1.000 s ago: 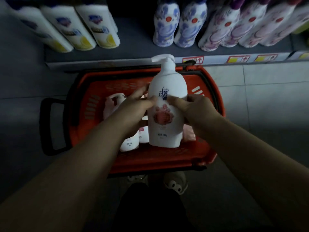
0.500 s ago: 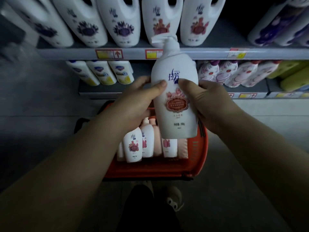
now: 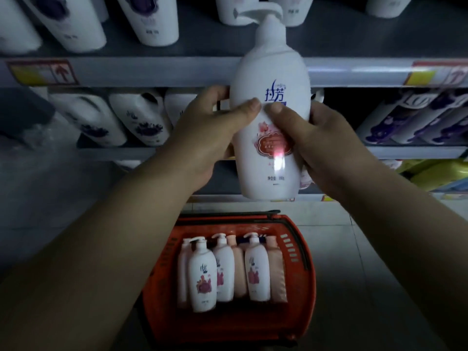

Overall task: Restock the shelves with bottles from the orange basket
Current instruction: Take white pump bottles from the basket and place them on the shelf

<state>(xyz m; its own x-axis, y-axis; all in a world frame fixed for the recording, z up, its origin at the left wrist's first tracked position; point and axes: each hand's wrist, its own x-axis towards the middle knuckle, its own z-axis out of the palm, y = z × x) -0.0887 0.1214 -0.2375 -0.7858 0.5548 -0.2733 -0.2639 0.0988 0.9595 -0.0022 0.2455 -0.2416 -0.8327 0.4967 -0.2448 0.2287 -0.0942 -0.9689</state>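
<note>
A white pump bottle (image 3: 271,79) with a blue logo and a pink flower label is upright in front of the shelves. My left hand (image 3: 202,138) grips its left side and my right hand (image 3: 319,143) grips its right side, thumbs meeting on the label. The pump head reaches up in front of the upper shelf (image 3: 152,72). Below, the orange basket (image 3: 306,295) sits on the floor with several white and peach pump bottles (image 3: 202,274) lying in a row.
The upper shelf carries large white jugs (image 3: 76,26). The middle shelf (image 3: 114,150) holds white jugs with purple flowers on the left and purple-patterned bottles (image 3: 405,122) on the right. Yellow packs (image 3: 435,176) lie at the lower right. Grey floor tiles surround the basket.
Both hands have raised the bottle from the basket up to shelf height. The view has tilted upward, so the basket now lies lower in the frame and higher shelves show.
</note>
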